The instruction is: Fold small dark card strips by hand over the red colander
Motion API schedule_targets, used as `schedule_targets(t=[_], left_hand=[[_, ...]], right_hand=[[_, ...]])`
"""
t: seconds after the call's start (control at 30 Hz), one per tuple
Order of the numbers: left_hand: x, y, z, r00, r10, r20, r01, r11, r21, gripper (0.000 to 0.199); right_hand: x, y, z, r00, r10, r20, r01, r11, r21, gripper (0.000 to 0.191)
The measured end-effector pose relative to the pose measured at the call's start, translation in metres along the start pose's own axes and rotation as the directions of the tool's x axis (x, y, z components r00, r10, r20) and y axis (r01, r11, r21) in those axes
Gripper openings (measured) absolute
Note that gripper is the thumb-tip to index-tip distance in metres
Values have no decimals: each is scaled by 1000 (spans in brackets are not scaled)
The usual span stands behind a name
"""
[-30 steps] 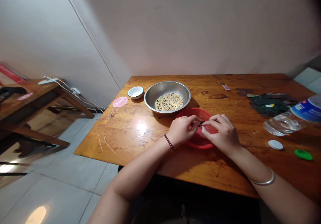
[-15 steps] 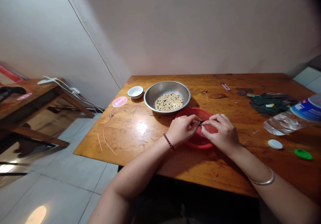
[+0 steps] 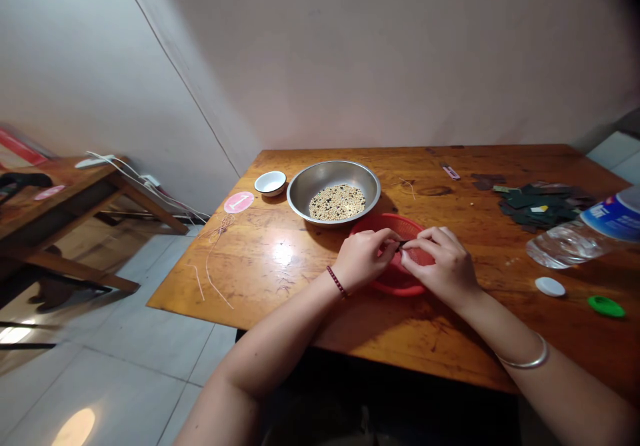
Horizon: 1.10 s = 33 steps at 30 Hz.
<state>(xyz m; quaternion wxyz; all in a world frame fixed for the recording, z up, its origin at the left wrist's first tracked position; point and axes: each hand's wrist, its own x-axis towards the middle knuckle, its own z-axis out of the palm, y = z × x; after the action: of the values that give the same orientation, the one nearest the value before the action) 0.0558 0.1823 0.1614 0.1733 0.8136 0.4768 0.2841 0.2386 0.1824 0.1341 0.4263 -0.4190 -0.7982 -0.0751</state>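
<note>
My left hand (image 3: 367,256) and my right hand (image 3: 443,263) meet over a red plastic basket (image 3: 400,290), with the fingers of both closed in a pinch. Between their fingertips is a small dark piece (image 3: 401,245), mostly covered, whose kind I cannot make out. The basket's near part and much of its inside are hidden behind the hands. Just beyond my left hand stands a steel bowl (image 3: 300,196) holding pale yellow beans (image 3: 337,203) mixed with dark ones.
Left of the bowl are a small white dish (image 3: 271,183), a pink round label (image 3: 239,202) and loose string (image 3: 216,233). On the right lie dark green scraps (image 3: 535,205), a tipped plastic bottle (image 3: 570,243), a white cap (image 3: 550,287), a green lid (image 3: 607,307) and a pink cutter (image 3: 451,172).
Almost nothing differs. Both hands keep the same pinch over the basket, and the view has shifted very slightly.
</note>
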Motion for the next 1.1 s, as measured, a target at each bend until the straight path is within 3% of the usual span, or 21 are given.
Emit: schedule_targets(t=[0.67,0.93,1.1], left_hand=[[-1,1,-1,1000,0,-6,1,1000,18,15],[1,1,-1,1000,1,-7,-1,999,-53,15],[2,-1,-1,1000,-3,-4,3,999,-52,13]], right_hand=[[0,-3,0,999,45,-7,-46,998,-48,3],[2,-2,-4,999,19,42,-13,991,-131,5],[3,-4,-3,994,61,94,-54,996,-77,4]])
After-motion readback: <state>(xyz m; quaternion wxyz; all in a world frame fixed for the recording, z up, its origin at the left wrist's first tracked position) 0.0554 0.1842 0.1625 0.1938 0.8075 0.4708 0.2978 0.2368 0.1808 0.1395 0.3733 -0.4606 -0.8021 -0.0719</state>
